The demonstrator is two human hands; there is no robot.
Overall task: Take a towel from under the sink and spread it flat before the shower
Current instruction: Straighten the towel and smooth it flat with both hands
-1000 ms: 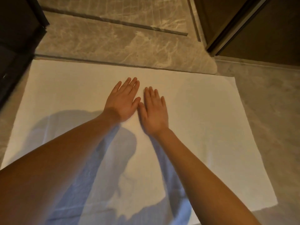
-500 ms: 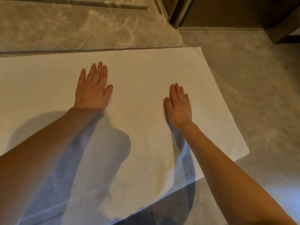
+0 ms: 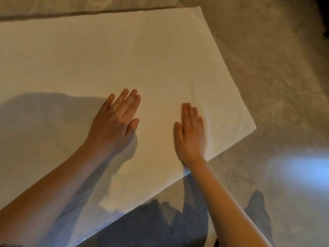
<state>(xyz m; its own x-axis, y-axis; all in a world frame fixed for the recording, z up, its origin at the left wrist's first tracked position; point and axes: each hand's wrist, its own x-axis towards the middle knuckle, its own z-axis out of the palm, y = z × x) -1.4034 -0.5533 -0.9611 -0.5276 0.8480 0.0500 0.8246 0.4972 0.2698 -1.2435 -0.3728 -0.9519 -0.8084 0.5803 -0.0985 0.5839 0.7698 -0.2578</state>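
Note:
A large white towel (image 3: pixel 115 56) lies spread flat on the grey marble floor, its far edge along a raised stone step (image 3: pixel 85 7). My left hand (image 3: pixel 115 122) lies palm down near the towel's middle, fingers straight and together. My right hand (image 3: pixel 191 132) rests flat on the towel close to its near right edge, fingers straight, slightly blurred. Neither hand grips the cloth. Shadows of my arms fall across the towel's near part.
Grey marble floor (image 3: pixel 267 86) extends to the right of the towel and in front of it. A dark patch sits at the upper right corner (image 3: pixel 320 18). A bluish glare lies on the floor at the right (image 3: pixel 302 168).
The hands first lay side by side at the towel's middle, then slid apart. Both now lie nearer the towel's near edge, and the view has shifted down and right.

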